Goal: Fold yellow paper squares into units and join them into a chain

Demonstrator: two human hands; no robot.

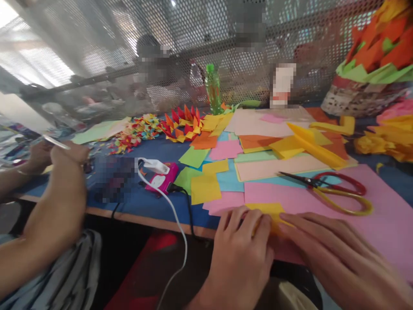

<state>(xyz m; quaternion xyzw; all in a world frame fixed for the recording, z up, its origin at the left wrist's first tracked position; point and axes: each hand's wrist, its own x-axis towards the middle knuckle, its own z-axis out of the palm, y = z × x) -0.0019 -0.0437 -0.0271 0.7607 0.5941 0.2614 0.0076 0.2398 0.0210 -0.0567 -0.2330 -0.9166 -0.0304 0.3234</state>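
Left hand (241,241), fingers curled, grips yellow paper (271,210) over near edge of pink sheet (383,206); right hand (338,245), fingers extended, touches it (whether gripping, cannot tell). Scissors (312,182) just beyond.

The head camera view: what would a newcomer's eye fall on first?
Probably the big orange-and-green paper piece towering at the upper right. Next come the scissors, with one red and one yellow handle, lying open on colored paper sheets at the right. Nearest, at the bottom, the left hand and right hand touch a yellow paper.
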